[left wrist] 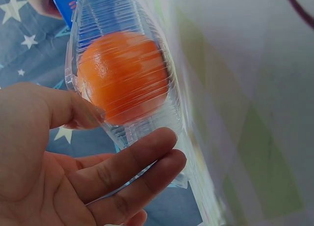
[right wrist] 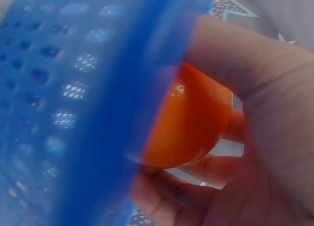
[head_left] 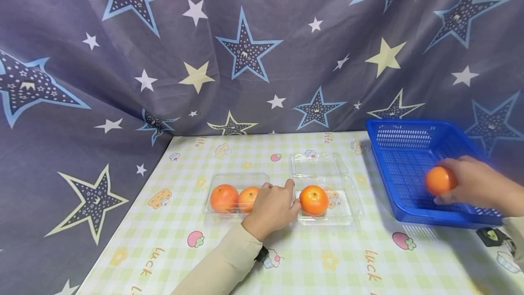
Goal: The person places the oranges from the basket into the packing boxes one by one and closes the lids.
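My right hand (head_left: 476, 183) grips an orange (head_left: 440, 180) within the blue plastic basket (head_left: 385, 181). In the right wrist view, the basket's blurred wall hides part of that orange (right wrist: 191, 123). My left hand (head_left: 273, 206) rests at the left side of an open clear plastic clamshell box (head_left: 348, 204) with one orange (head_left: 314, 200) in its left half. Seen from the left wrist, the thumb touches the box's edge and the other fingers (left wrist: 132, 162) stretch loosely beside it. Left of it lies another clear box (head_left: 241, 179) with two oranges (head_left: 224, 198), one partly covered by the left hand.
The table is covered by a green checked cloth (head_left: 311, 267) with printed fruit and words. Behind it hangs a dark star-patterned curtain (head_left: 262, 104). The raised lid (head_left: 315, 165) of the open clamshell box lies toward the curtain.
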Demonstrator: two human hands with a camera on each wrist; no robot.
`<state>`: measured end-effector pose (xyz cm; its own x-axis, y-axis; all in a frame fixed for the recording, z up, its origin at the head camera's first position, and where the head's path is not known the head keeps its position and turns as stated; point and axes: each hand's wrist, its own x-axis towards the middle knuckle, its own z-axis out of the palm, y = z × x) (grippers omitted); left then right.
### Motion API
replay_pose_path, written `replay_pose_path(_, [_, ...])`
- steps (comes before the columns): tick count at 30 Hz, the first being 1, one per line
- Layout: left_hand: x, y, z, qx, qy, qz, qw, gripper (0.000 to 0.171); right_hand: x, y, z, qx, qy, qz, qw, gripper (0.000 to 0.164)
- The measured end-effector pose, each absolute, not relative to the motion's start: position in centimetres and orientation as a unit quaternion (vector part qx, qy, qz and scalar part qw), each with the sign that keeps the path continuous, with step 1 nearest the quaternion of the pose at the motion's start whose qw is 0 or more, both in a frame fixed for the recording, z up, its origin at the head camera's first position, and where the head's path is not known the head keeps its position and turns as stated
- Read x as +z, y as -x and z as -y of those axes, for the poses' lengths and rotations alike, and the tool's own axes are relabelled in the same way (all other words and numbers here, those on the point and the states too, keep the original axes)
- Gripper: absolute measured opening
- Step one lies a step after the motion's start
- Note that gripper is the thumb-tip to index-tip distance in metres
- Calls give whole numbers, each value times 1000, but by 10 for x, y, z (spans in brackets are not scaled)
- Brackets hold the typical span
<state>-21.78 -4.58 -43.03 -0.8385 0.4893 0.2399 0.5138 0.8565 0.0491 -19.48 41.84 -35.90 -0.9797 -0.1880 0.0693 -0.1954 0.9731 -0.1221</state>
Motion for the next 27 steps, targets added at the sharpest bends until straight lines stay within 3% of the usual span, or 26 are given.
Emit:
replay_pose_path(12, [-431,218,46,-57,262,957,107,26,-339,193,-392,79,-100,990,58,104])
replay_pose_path(27, [-432,218,47,-57,266,955,115,25,-327,182,-349,130,-96,985,67,75])
